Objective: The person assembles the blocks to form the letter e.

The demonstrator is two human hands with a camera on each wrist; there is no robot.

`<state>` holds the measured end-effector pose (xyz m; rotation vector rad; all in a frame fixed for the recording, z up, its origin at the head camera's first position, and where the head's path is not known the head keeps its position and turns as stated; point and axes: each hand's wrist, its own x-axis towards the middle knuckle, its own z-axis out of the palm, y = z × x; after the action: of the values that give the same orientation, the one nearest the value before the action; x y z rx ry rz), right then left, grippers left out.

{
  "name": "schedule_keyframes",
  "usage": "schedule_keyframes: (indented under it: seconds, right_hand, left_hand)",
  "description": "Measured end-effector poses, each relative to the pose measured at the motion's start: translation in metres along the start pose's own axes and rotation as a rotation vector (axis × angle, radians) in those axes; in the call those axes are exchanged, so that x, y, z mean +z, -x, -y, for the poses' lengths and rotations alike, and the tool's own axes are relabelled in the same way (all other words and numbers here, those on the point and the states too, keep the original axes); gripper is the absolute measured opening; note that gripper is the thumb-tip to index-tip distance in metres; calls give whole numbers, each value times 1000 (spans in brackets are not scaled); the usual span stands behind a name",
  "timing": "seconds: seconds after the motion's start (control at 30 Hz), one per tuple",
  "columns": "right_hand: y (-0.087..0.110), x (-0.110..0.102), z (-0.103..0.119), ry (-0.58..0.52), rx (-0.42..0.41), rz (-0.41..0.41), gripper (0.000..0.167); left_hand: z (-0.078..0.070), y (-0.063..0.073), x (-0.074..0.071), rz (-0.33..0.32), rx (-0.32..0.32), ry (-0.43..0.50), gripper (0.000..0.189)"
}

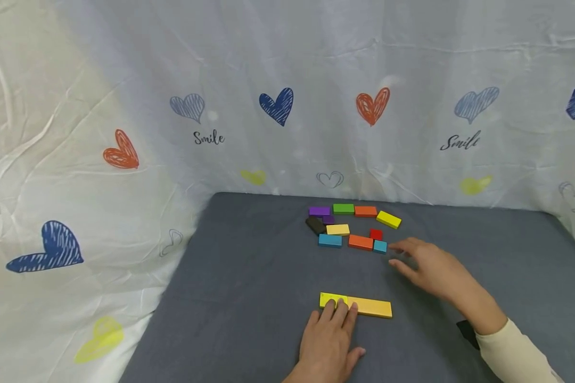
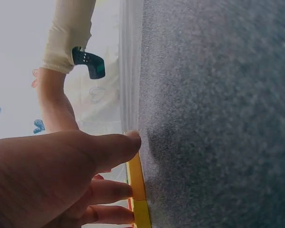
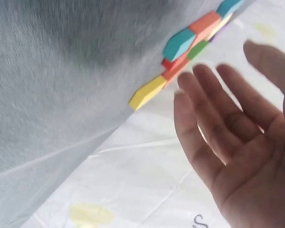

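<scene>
My left hand (image 1: 327, 343) rests its extended fingertips on a yellow block (image 1: 328, 298) and the edge of a longer orange-yellow block (image 1: 374, 307). These two lie end to end in one row on the grey cloth. In the left wrist view the thumb (image 2: 116, 146) is held out to the side, apart from the fingers. My right hand (image 1: 433, 268) hovers over the cloth with parted, slightly bent fingers and holds nothing. Its fingertips are close to a small blue block (image 1: 380, 246). The right wrist view shows its palm (image 3: 256, 175) bare.
Beyond the hands lies a loose group of coloured blocks, among them a red-orange block (image 1: 361, 243), a blue block (image 1: 330, 241), a black block (image 1: 315, 225) and a tilted yellow block (image 1: 388, 219). A white curtain (image 1: 326, 64) printed with hearts borders the grey cloth-covered table (image 1: 239, 276).
</scene>
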<state>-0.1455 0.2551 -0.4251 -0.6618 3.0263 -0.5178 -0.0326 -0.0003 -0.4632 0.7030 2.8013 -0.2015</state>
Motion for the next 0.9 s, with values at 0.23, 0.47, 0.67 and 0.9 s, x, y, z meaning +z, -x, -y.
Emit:
schedule_keyframes:
  seconds: [0.23,0.47,0.67,0.9]
  right_hand:
    - [-24,-3,-15,49,75,-85,44]
    - [-55,-4,-26,66,119,-77,48]
    - [-74,2,-36,87,154,-60,47]
    - [-85,11,-52,79,184,19,49]
  left_hand:
    - [0,0,-1,33,-2,-2,77]
    - [0,0,-2,55,-11,-20,77]
    - [1,0,-1,57,-14,0,76]
    - [1,-1,-1,48,-14,10,75]
